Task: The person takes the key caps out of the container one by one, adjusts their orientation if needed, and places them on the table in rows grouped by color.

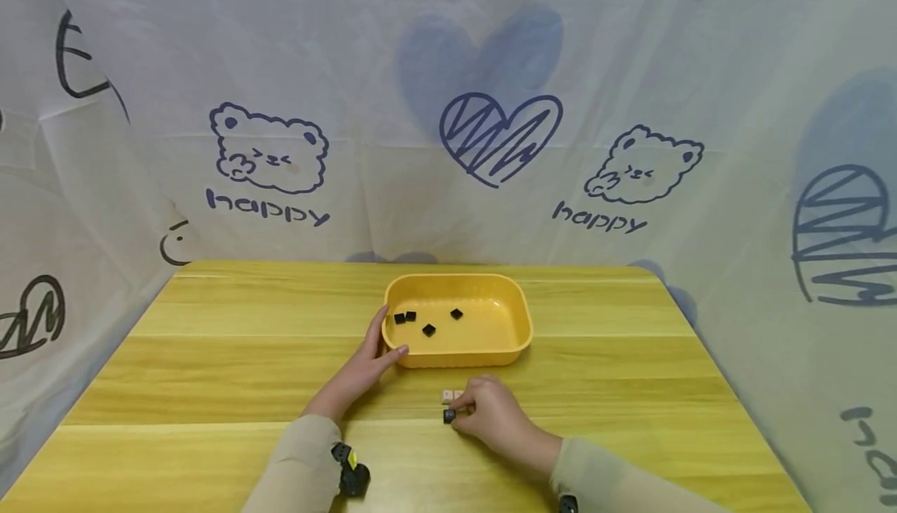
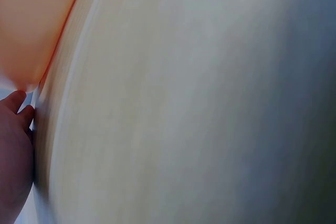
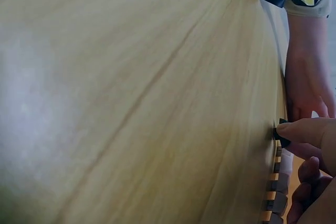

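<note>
Head view, right hand: the right hand (image 1: 499,419), at lower centre-right of the frame, pinches a small black cube-shaped block (image 1: 449,416) between thumb and forefinger, close over the yellowish wooden table (image 1: 210,373); whether the block touches it, I cannot tell.
Head view, pale blocks: small pinkish-white cube-shaped blocks (image 1: 448,397) sit just above the black one in the frame, partly covered by the right hand.
Head view, handling: pieces this small probably call for a light pinch on opposite sides, kept level, with the spare fingers lifted clear so the neighbours are not nudged.
Head view, left hand: the left hand (image 1: 366,361) is spread at the lower-left corner of a yellow rectangular plastic tray (image 1: 462,360), thumb at the front rim, fingers along the left wall; light, steady contact should keep the tray from sliding.
Head view, tray contents: four small black square blocks (image 1: 429,330) lie inside, two side by side at the left, one lower, one near the centre.
Left wrist view, tray: its wall fills the upper left, the left fingertips at its lower end; its contents are out of sight.
Right wrist view, row: below the pinched block, a row of small blocks (image 3: 280,203) runs down the lower right.
</note>
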Demonstrator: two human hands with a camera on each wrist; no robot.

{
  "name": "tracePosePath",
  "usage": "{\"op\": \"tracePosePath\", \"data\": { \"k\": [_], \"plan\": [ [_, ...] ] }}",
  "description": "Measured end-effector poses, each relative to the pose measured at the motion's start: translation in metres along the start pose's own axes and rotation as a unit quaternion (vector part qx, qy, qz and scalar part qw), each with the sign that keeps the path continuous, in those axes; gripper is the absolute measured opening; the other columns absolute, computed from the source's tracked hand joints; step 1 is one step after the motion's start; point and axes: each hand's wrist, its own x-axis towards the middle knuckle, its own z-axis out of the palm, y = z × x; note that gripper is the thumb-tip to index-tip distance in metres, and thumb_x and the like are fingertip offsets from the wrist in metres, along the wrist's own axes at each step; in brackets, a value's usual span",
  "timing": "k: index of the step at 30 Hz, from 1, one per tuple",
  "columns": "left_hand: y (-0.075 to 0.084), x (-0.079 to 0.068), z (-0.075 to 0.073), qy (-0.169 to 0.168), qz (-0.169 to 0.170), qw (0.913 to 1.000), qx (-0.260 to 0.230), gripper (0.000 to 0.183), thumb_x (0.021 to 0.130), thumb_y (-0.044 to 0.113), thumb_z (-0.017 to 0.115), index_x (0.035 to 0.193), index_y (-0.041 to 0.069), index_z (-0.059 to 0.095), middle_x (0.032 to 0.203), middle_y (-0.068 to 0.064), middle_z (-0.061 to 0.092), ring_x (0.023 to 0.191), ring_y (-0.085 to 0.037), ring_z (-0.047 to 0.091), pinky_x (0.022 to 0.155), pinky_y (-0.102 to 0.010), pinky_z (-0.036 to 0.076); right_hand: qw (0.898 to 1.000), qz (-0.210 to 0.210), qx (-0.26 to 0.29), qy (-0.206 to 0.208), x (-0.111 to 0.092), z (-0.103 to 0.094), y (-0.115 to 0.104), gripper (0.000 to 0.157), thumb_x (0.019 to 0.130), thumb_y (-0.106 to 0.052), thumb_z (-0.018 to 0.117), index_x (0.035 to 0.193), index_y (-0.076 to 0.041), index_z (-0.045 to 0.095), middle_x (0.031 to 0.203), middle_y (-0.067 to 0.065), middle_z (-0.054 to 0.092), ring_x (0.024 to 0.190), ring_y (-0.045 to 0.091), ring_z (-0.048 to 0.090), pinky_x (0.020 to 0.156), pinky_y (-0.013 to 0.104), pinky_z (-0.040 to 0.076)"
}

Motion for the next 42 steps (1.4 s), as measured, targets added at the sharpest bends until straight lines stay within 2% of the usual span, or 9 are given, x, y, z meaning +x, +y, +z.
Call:
{"op": "tracePosePath", "data": {
  "k": [9,13,22,27,31,38,42],
  "plan": [
    [-0.007,0.005,0.0,-0.001,-0.002,1.0,-0.009,0.087,0.1,0.025,0.058,0.157,0.023,-0.007,0.161,-0.012,-0.011,0.147,-0.029,-0.007,0.117,-0.048,0.0,1.0,-0.001,-0.002,-0.006,0.001,0.0,0.001,0.018,0.073,-0.008,0.083,0.09,-0.009,0.08,0.065,-0.01,0.049,0.063,0.006,0.042,0.058,0.023,0.038],
    [-0.005,0.004,0.0,-0.004,-0.004,0.9999,-0.009,0.086,0.1,0.024,0.057,0.157,0.023,-0.007,0.161,-0.013,-0.012,0.147,-0.029,-0.008,0.117,-0.048,0.001,1.0,-0.001,0.002,-0.007,0.001,0.0,0.002,0.019,0.073,-0.008,0.083,0.091,-0.009,0.079,0.064,-0.009,0.049,0.063,0.006,0.042,0.057,0.023,0.038],
    [0.028,-0.013,-0.001,-0.013,-0.014,0.9996,-0.021,0.084,0.1,0.019,0.057,0.157,0.015,-0.005,0.16,-0.019,-0.011,0.146,-0.033,-0.007,0.116,-0.048,0.0,1.0,-0.002,0.01,-0.008,0.003,0.0,0.003,0.019,0.073,-0.008,0.082,0.091,-0.009,0.08,0.064,-0.007,0.049,0.063,0.006,0.042,0.058,0.023,0.037],
    [0.032,-0.015,-0.001,-0.016,-0.014,0.9996,-0.017,0.084,0.1,0.02,0.057,0.157,0.015,-0.005,0.16,-0.018,-0.01,0.146,-0.033,-0.006,0.117,-0.048,0.001,1.0,-0.009,0.021,0.004,0.006,-0.01,-0.001,0.015,0.075,-0.008,0.082,0.091,-0.008,0.079,0.064,-0.009,0.048,0.065,0.007,0.043,0.059,0.024,0.039],
    [0.03,-0.016,-0.002,-0.017,-0.017,0.9996,-0.017,0.084,0.101,0.02,0.056,0.157,0.015,-0.005,0.16,-0.018,-0.011,0.146,-0.033,-0.007,0.116,-0.049,0.001,0.999,-0.02,0.024,0.018,0.011,-0.021,-0.007,0.018,0.077,-0.014,0.083,0.093,-0.006,0.079,0.065,-0.01,0.05,0.066,0.008,0.045,0.06,0.025,0.041],
    [0.03,-0.016,-0.002,-0.015,-0.008,0.9996,-0.024,0.084,0.1,0.018,0.056,0.157,0.015,-0.006,0.16,-0.019,-0.01,0.146,-0.033,-0.007,0.116,-0.048,0.001,0.998,-0.037,0.027,0.045,0.029,-0.038,-0.013,0.017,0.077,-0.006,0.082,0.094,-0.005,0.078,0.063,-0.007,0.047,0.065,0.011,0.043,0.061,0.026,0.039],
    [0.03,-0.016,-0.002,-0.015,-0.006,0.9996,-0.023,0.084,0.1,0.018,0.056,0.157,0.014,-0.006,0.16,-0.019,-0.011,0.146,-0.034,-0.007,0.116,-0.049,0.001,0.998,-0.033,0.018,0.049,0.043,-0.045,-0.015,0.017,0.078,-0.008,0.082,0.095,-0.007,0.079,0.064,-0.006,0.048,0.064,0.011,0.044,0.06,0.027,0.039]
  ]
}}
